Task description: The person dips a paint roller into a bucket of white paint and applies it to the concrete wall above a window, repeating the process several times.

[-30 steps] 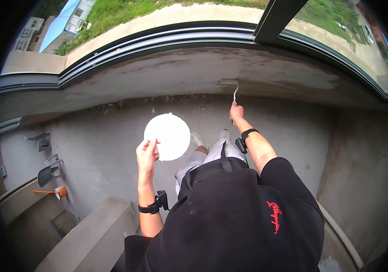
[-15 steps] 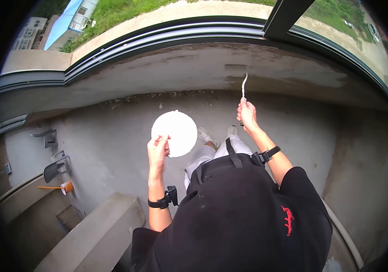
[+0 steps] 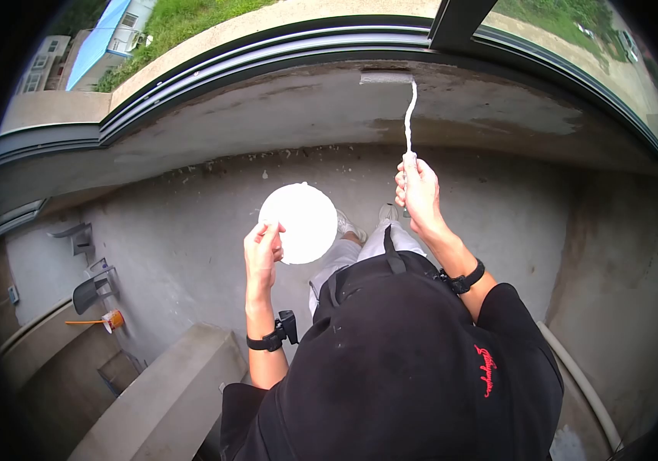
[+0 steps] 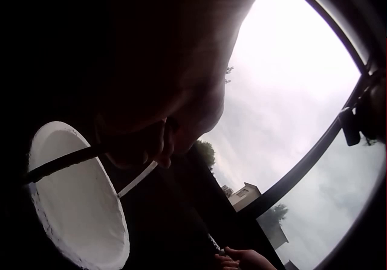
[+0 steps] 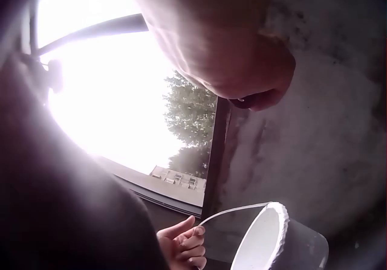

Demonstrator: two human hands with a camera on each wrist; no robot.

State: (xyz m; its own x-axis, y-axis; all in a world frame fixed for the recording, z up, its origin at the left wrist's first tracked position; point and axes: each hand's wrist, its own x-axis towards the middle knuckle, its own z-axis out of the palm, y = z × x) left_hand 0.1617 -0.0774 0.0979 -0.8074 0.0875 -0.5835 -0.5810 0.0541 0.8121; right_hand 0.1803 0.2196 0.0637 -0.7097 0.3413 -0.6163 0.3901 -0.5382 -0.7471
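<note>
In the head view my left hand (image 3: pixel 262 250) grips the bail handle of a white plastic bucket (image 3: pixel 332 230), which hangs at my left front. The left wrist view shows the handle (image 4: pixel 138 180) running up from the rim into the fingers, and the pale inside of the bucket. My right hand (image 3: pixel 421 190), out ahead, grips a paint roller by its grip, thumb along it. A bent, white-coated rod leads from that hand to the roller head (image 3: pixel 387 77), which lies against the grey wall just below the window frame.
Damp-looking darker patches mark the low wall (image 3: pixel 267 115) under the window track (image 3: pixel 267 65). Behind on the left are a concrete ledge (image 3: pixel 167 384), a grey chair (image 3: pixel 91 292) and an orange-and-white tub (image 3: pixel 114 320). A pale pipe (image 3: pixel 586 384) runs along the right rear.
My right hand has pushed the roller up the wall, from low on it to right below the window frame. The left hand keeps holding the bucket, nearly in place.
</note>
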